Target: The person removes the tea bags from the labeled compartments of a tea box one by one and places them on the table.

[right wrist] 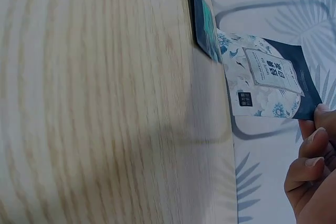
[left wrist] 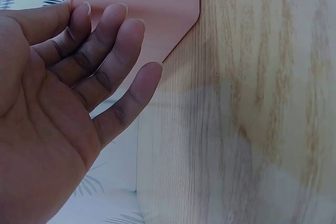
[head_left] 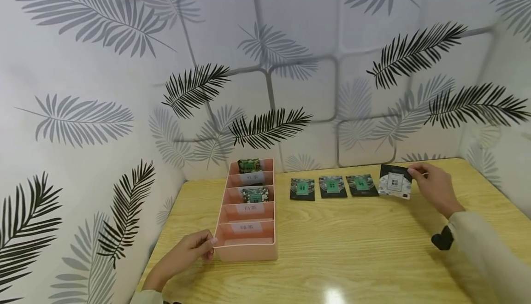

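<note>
My right hand (head_left: 435, 188) pinches a black-and-white tea sachet (head_left: 395, 182) by its upper right corner, thumb on the front. In the right wrist view that sachet (right wrist: 265, 80) is raised at a tilt, its label reading "White Tea". Three sachets with green labels lie in a row to its left: the nearest (head_left: 362, 185), the middle one (head_left: 333, 187) and the farthest (head_left: 302, 189). With thumb and index finger, my left hand (head_left: 188, 254) holds the front left corner of a pink divided box (head_left: 249, 253); the other fingers spread loosely beside its wall (left wrist: 152, 3).
Inside the box, a green-and-black sachet (head_left: 249, 165) stands in the rearmost compartment and another sachet (head_left: 256, 195) in the middle one. White labels (head_left: 247, 227) mark the dividers. The wooden table (head_left: 352, 244) meets a leaf-patterned wall (head_left: 298, 143) at the back.
</note>
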A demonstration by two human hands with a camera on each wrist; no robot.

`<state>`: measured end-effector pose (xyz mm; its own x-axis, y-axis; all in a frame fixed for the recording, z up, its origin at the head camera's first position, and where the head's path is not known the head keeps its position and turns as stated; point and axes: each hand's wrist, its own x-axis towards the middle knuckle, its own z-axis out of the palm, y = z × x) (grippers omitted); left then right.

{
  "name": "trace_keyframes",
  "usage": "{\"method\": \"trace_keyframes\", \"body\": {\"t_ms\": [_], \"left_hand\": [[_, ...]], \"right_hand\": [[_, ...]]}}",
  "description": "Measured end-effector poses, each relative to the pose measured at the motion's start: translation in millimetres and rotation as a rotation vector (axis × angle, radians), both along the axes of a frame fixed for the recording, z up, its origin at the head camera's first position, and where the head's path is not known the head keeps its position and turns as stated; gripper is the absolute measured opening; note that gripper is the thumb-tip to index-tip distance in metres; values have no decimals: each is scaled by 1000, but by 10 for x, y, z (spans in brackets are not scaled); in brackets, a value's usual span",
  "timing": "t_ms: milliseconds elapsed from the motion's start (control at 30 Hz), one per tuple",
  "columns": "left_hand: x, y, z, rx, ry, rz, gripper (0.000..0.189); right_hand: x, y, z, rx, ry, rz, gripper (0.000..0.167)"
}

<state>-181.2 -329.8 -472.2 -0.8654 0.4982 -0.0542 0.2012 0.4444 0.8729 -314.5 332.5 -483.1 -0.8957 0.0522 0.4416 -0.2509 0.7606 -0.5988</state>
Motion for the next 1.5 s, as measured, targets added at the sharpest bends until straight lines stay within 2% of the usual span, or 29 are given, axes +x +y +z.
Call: {"method": "trace_keyframes", "body": {"t_ms": [300, 533, 767, 1033, 1500], "left_hand": [[-1, -19, 13, -5, -1, 4, 33], [-5, -16, -20, 5, -9, 6, 33], [5, -18, -35, -7, 5, 9, 32], [-2, -24, -26, -9, 13, 12, 33], [6, -24, -9, -19, 1, 39, 34]], "right_hand": [[-197, 72, -72, 4, -96, -8, 32], [-395, 81, -127, 14, -184, -5, 39], [-517, 94, -174, 30, -273, -8, 34], [-587, 163, -229, 104, -269, -18, 28], [-657, 180, -307, 171, -246, -1, 29]]}}
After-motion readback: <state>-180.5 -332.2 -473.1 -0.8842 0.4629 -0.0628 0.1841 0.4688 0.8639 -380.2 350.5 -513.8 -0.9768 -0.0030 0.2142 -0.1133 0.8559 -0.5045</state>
